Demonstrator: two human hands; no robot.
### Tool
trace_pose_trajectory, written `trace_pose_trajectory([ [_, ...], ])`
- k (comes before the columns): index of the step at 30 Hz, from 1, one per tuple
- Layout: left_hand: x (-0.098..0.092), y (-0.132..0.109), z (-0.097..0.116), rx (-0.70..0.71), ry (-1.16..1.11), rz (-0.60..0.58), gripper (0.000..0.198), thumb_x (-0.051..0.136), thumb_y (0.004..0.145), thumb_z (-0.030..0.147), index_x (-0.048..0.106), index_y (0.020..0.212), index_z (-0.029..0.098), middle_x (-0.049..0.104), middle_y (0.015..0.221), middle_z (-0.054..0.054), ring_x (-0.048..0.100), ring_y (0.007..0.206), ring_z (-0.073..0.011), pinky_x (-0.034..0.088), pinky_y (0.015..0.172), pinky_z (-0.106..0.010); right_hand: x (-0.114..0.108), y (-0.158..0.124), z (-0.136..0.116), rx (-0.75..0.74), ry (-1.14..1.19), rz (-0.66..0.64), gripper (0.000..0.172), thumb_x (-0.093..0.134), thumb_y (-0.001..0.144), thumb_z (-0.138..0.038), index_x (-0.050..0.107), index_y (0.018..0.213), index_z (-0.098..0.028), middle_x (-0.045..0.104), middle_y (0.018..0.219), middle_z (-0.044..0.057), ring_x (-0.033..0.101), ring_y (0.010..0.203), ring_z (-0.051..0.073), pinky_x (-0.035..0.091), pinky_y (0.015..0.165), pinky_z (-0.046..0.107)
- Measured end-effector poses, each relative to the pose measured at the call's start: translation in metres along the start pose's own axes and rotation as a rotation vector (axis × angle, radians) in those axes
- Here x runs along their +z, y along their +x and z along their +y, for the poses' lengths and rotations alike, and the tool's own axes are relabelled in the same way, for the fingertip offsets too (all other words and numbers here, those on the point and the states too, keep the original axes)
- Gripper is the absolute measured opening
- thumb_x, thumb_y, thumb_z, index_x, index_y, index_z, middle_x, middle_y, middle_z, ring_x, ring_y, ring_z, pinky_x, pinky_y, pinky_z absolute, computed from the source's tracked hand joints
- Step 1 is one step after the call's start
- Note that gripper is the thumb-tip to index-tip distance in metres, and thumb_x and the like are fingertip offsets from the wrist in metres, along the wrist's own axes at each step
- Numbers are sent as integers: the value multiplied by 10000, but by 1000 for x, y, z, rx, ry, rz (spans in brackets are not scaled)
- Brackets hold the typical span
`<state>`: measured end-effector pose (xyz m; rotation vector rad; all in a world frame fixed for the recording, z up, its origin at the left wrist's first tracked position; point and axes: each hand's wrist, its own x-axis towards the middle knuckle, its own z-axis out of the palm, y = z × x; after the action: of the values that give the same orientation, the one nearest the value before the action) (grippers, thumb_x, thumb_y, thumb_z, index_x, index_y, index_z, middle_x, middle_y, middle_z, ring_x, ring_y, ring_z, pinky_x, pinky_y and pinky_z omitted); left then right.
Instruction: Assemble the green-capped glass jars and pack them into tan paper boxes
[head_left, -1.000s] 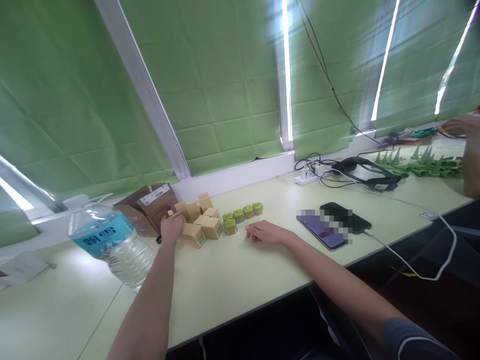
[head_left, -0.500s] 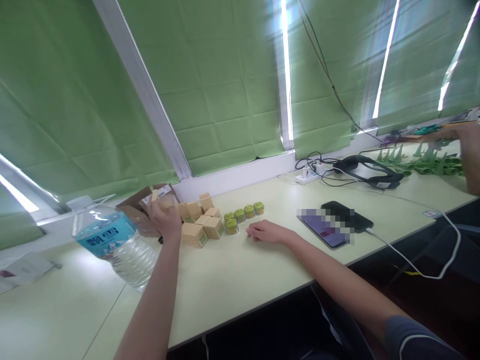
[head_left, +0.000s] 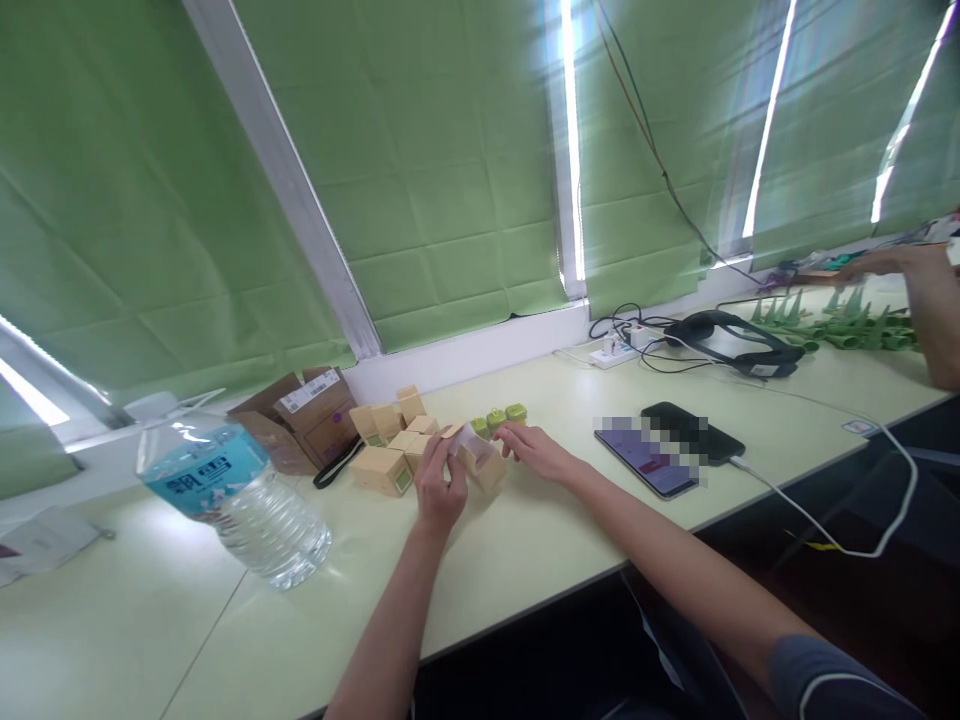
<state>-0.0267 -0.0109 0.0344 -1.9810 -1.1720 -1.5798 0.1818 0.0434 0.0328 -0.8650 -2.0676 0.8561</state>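
My left hand (head_left: 441,488) grips a small tan cardboard box (head_left: 489,472) by its left side. The box is tilted, its top flaps are up, and white lining shows inside. My right hand (head_left: 538,452) has its fingers curled at the box's upper right edge and appears to pinch it there. Just behind the box stand small clear jars with green lids (head_left: 515,412), partly hidden by it and my hands. To the left are several more tan boxes (head_left: 379,468), some shut and some with raised flaps.
At left stand a large water bottle (head_left: 232,500) and an open brown carton (head_left: 304,425). Two phones (head_left: 694,435) lie to the right, with a cable. Further back are a power strip (head_left: 611,355) and a black headset (head_left: 739,345). Another person's hand (head_left: 900,265) is above green parts (head_left: 847,325).
My left hand has come from beside the brown carton rightward to the jars, bringing the small box. My right hand has lifted slightly from the tabletop to the box's edge.
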Motion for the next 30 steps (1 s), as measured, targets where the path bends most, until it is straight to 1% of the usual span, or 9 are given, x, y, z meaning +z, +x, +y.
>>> trace_pose_trajectory([
  [3, -1, -12, -6, 49, 11, -83, 367, 405, 968, 157, 657, 1234, 170, 683, 1182, -140, 632, 1173, -230, 511, 1040, -379, -1, -2, -2, -22, 24, -38, 509, 350, 1014, -614, 643, 1136, -215, 693, 948, 44, 609, 825, 190, 461, 776, 322],
  [7, -1, -13, -6, 23, 16, -159, 416, 364, 973, 116, 599, 1312, 167, 652, 1240, -146, 587, 1240, -227, 484, 1074, -389, 0, -3, -5, -91, 82, -90, 480, 481, 971, -612, 634, 1197, -217, 685, 1134, 68, 608, 949, 209, 477, 840, 339],
  [10, 2, -12, -2, -18, 25, -186, 430, 356, 976, 115, 562, 1351, 165, 631, 1241, -153, 571, 1240, -235, 482, 1067, -411, 2, -3, -5, -136, 86, -82, 479, 543, 948, -586, 623, 1227, -205, 665, 1197, 86, 607, 974, 214, 484, 861, 346],
  [14, 2, -12, 0, -28, -23, -229, 421, 356, 991, 135, 551, 1359, 200, 615, 1212, -140, 583, 1182, -228, 504, 1019, -410, 6, -1, -1, -123, 9, -32, 480, 568, 932, -582, 616, 1218, -199, 672, 1141, 89, 611, 932, 215, 492, 822, 347],
  [20, 2, -17, -5, -70, -156, -224, 372, 430, 1007, 233, 499, 1373, 237, 588, 1255, -144, 627, 1050, -197, 571, 809, -315, 5, 0, 3, -104, 12, -3, 424, 437, 1009, -527, 595, 1229, -201, 683, 1120, 93, 622, 970, 225, 485, 844, 356],
  [22, 4, -19, -7, -123, -224, -219, 348, 437, 1013, 269, 502, 1353, 234, 589, 1251, -138, 656, 955, -172, 581, 774, -304, 5, 0, 5, -83, 16, 8, 397, 401, 1027, -491, 570, 1254, -213, 684, 1098, 79, 624, 945, 213, 475, 855, 356],
  [25, 4, -19, -8, -251, -326, -248, 320, 435, 1022, 332, 510, 1315, 226, 616, 1144, -100, 659, 734, -112, 587, 693, -278, 7, 0, 9, -43, -2, 5, 343, 420, 1017, -414, 505, 1299, -238, 680, 1001, 44, 620, 885, 205, 461, 813, 349],
  [27, 4, -18, -7, -315, -359, -273, 331, 427, 1026, 354, 494, 1323, 224, 627, 1052, -66, 638, 638, -86, 583, 659, -269, 9, 1, 12, -36, -12, 5, 288, 443, 992, -342, 497, 1257, -243, 669, 953, 26, 615, 871, 204, 449, 791, 342],
  [30, 2, -16, -8, -326, -315, -284, 323, 427, 1023, 348, 515, 1303, 214, 639, 980, -50, 641, 642, -94, 575, 673, -274, 10, 3, 13, -23, -5, 76, 174, 445, 962, -307, 512, 1108, -238, 648, 953, 22, 601, 874, 200, 439, 781, 336],
])
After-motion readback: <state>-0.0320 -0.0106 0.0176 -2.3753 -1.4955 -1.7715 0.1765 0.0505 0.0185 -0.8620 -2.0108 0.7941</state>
